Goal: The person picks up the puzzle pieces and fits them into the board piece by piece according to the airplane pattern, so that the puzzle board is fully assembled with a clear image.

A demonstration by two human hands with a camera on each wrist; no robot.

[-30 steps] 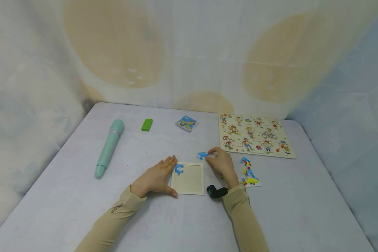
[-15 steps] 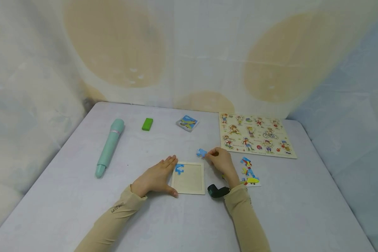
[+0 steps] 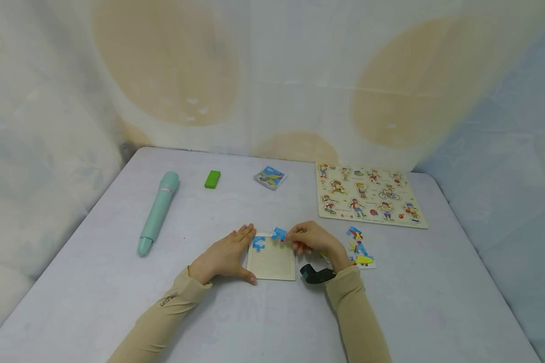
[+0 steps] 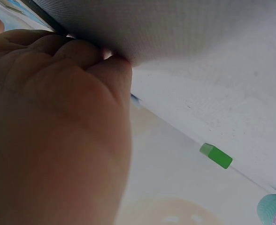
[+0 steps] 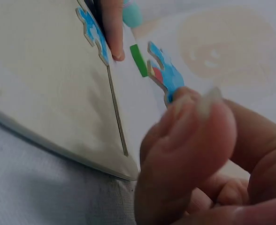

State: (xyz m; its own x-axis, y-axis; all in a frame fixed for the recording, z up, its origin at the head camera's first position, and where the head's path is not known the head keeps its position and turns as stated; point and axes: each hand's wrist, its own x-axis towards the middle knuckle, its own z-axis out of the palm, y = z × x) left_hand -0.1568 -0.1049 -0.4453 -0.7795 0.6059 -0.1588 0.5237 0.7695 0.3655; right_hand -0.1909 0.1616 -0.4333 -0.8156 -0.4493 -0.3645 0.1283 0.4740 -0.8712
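Puzzle piece, mostly blue with a bit of red, is pinched between thumb and finger of the right hand, held up over the far edge of the wooden tray. Another blue piece lies in the tray's far left corner. The left hand, fingers straight and thumb spread, rests along the tray's left edge. More pieces lie right of the right hand, near the picture board.
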